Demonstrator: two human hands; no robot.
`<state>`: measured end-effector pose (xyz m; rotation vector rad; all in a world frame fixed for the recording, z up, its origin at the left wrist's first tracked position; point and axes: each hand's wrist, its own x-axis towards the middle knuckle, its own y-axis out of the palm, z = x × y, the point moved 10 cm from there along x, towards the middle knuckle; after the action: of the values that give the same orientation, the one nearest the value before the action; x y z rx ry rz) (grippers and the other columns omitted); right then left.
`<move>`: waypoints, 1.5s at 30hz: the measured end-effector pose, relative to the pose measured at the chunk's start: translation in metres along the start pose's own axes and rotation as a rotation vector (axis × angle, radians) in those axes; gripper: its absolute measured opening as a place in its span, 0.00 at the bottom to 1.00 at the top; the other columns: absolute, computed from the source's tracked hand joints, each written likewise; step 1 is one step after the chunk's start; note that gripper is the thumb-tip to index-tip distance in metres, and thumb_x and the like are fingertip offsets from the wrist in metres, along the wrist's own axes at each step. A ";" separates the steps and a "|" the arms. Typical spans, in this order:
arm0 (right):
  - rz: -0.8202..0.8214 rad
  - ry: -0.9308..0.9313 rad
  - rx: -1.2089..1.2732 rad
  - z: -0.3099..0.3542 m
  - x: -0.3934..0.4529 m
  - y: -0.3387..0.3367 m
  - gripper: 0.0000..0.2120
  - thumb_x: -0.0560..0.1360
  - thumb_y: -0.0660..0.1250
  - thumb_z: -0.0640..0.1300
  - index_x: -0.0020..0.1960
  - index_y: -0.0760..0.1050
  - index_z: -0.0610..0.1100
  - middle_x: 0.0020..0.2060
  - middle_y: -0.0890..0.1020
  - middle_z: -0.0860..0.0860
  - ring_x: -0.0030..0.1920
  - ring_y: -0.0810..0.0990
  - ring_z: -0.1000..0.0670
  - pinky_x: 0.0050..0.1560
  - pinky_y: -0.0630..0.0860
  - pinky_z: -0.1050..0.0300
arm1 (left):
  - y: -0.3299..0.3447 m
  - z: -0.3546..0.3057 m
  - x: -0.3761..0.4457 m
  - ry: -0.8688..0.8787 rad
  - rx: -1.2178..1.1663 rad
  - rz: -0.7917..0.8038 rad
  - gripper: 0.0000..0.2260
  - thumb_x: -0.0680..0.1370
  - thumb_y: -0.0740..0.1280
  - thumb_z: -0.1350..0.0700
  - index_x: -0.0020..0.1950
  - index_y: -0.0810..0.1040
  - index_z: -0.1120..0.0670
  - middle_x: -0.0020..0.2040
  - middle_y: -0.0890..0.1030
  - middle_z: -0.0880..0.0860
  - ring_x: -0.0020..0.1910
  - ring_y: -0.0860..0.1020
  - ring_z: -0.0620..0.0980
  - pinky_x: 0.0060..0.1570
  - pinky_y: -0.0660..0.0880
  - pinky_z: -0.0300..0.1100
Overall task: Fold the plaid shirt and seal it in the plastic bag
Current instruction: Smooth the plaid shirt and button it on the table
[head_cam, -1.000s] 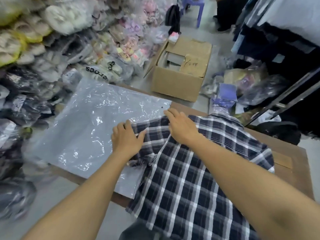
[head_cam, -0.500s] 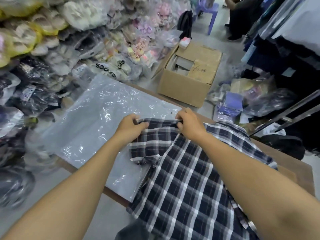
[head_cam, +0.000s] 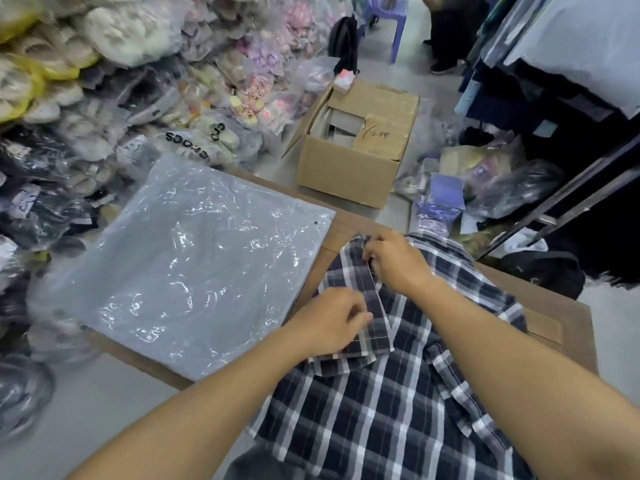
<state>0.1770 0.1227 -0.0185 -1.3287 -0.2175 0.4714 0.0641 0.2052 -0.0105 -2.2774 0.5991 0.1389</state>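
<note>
A dark navy and white plaid shirt (head_cam: 391,407) lies on the brown table (head_cam: 554,306), its lower part hanging over the near edge. One side panel is folded inward over the shirt's middle. My left hand (head_cam: 332,320) pinches the near end of that folded panel. My right hand (head_cam: 394,259) grips the panel's far end near the shirt's top edge. To the left lies a stack of clear plastic bags (head_cam: 194,261), flat and crinkled, overhanging the table's left side.
An open cardboard box (head_cam: 353,154) stands on the floor beyond the table. Piles of bagged footwear (head_cam: 114,98) fill the left. Bagged goods (head_cam: 498,181) and a clothes rack (head_cam: 571,81) are at right. A person sits by a purple stool (head_cam: 394,26) at the back.
Both hands took hold of the shirt's left side and folded it to the right over the shirt's middle. The shirt no longer overlaps the plastic bags.
</note>
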 end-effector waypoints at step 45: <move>0.516 0.491 0.208 -0.017 -0.042 0.047 0.49 0.64 0.79 0.64 0.73 0.59 0.43 0.59 0.78 0.45 0.50 0.83 0.42 0.47 0.83 0.46 | -0.006 0.072 -0.051 0.108 0.522 -0.044 0.16 0.71 0.64 0.58 0.57 0.70 0.56 0.54 0.72 0.53 0.40 0.70 0.52 0.38 0.73 0.47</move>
<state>0.1372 0.0966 -0.0627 -1.2483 0.5803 0.5628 0.0276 0.2791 -0.0429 -1.7958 0.5623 -0.1486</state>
